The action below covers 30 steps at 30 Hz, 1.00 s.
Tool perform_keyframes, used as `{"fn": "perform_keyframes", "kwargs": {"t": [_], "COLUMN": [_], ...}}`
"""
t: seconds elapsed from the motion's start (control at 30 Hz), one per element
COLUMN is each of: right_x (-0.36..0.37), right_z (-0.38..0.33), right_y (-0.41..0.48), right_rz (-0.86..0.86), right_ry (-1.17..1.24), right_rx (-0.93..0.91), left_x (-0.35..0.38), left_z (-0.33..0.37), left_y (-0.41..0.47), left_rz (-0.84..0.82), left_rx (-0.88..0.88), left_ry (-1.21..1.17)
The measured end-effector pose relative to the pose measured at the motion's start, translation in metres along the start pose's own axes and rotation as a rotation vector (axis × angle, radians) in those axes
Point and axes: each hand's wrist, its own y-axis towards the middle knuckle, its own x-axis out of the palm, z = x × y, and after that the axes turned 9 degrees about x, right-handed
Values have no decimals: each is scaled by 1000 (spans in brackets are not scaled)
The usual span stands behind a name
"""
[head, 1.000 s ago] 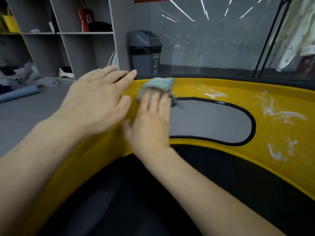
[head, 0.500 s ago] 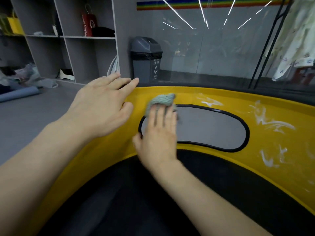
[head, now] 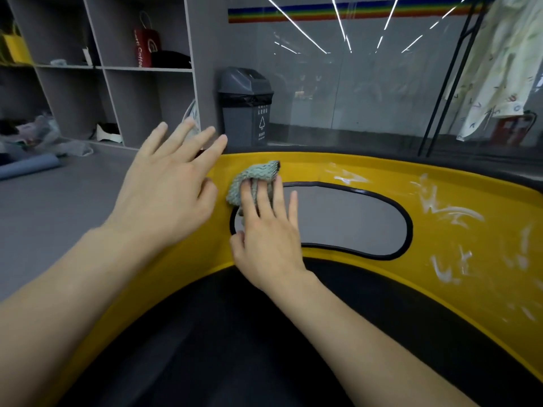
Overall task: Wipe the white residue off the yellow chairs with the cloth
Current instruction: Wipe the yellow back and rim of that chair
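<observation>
Head view: the right hand (head: 266, 230) lies flat, fingers nearly straight, pressing the bunched grey-green cloth (head: 256, 177) onto the yellow chair (head: 308, 165) at the upper left rim of its black-edged oval cutout (head: 346, 220). The left hand (head: 167, 189) is spread wide and holds nothing, its palm at the chair's left edge. White residue (head: 449, 210) streaks the yellow to the right of the cutout. Behind stands a lidded grey bin (head: 245, 108) with a black liner, its contents hidden. The shelf unit (head: 117, 69) holds a red paper bag (head: 147, 47) in one cubby.
</observation>
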Motion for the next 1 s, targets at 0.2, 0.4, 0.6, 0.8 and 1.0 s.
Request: {"fn": "perform_keyframes", "kwargs": {"t": [0.2,0.4,0.6,0.8,1.0], "right_x": [-32,-80,-126,-147,-194], "right_z": [38,62,130,159,200], "right_y": [13,30,40,42,35], "right_rz": [-106,-279,-84,-174,-345], "right_ry": [41,162,-181,-225,-306], "right_rx": [-192,-214,-136,-18,210], "left_x": [34,60,62,62,72], "left_z": [61,79,102,122,143], "left_y": [-36,-20,-9,19,37], "left_rz": [118,-87,-38,-15,13], "left_rx": [-60,23,-100,-186,-208], "left_ry": [-279,-182,-119,-110,-175]}}
